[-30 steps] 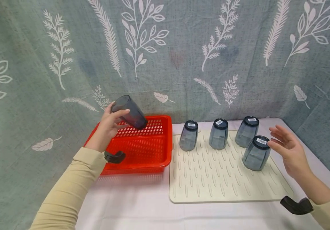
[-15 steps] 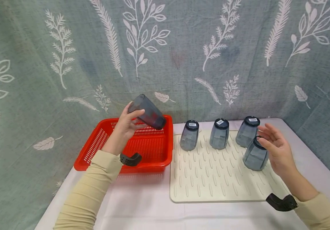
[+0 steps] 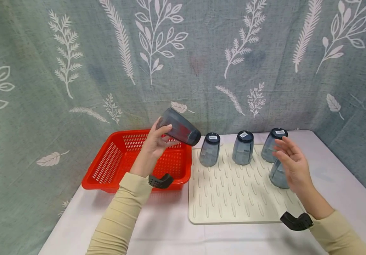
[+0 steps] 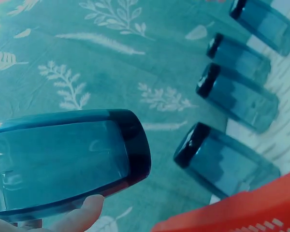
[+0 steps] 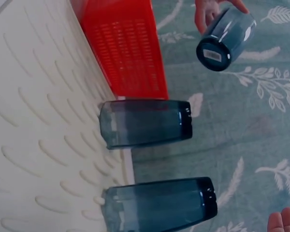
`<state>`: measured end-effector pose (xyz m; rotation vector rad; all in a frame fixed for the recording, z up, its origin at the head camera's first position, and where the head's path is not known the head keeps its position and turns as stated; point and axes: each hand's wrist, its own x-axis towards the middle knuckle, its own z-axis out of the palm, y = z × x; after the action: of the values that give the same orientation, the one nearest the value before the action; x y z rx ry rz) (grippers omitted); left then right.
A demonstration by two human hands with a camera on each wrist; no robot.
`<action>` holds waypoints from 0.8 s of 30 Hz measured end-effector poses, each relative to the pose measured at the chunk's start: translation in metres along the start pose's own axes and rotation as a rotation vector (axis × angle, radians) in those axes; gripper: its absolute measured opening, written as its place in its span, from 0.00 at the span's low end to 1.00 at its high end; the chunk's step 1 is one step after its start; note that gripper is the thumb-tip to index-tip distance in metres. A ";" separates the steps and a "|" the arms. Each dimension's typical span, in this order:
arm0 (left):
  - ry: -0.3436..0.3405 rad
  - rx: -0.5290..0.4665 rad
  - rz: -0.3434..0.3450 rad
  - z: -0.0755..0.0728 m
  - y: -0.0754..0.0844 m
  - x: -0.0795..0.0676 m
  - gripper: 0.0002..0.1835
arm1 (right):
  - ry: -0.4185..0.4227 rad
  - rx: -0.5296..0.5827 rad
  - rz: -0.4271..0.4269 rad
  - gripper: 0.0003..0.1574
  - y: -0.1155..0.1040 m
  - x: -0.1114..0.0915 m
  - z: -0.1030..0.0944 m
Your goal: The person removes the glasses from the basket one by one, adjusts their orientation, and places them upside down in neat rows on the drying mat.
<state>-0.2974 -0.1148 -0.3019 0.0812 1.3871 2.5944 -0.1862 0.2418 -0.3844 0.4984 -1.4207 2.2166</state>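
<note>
My left hand (image 3: 157,141) grips a smoky blue-grey drinking glass (image 3: 179,126) above the back right of the red basket (image 3: 88,184). The glass is tilted, its dark thick base pointing right and down; in the right wrist view a white label (image 5: 212,55) shows on that base. My right hand (image 3: 294,166) is raised with relaxed fingers and holds nothing. In the head view it overlaps an upside-down glass (image 3: 278,175) at the mat's right, hiding most of its top. Behind that stands another upturned glass (image 3: 270,147).
A cream ridged drying mat (image 3: 227,202) lies right of the basket on a white-covered table (image 3: 170,226). Along its back edge stand two more upturned glasses, the left glass (image 3: 209,150) and the middle glass (image 3: 243,148). A patterned green-grey curtain (image 3: 195,71) hangs behind.
My left hand has carried the tilted glass rightward across the basket toward the mat. The right hand has moved left, in front of the front right glass. The standing glasses have stayed put.
</note>
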 end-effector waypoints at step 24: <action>-0.047 -0.129 -0.026 0.029 -0.057 -0.001 0.31 | 0.052 0.113 0.150 0.23 0.031 -0.001 0.019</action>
<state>-0.2836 -0.0603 -0.3333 0.1033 1.1938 2.6360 -0.2015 0.2126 -0.4007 0.3795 -1.3520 2.4211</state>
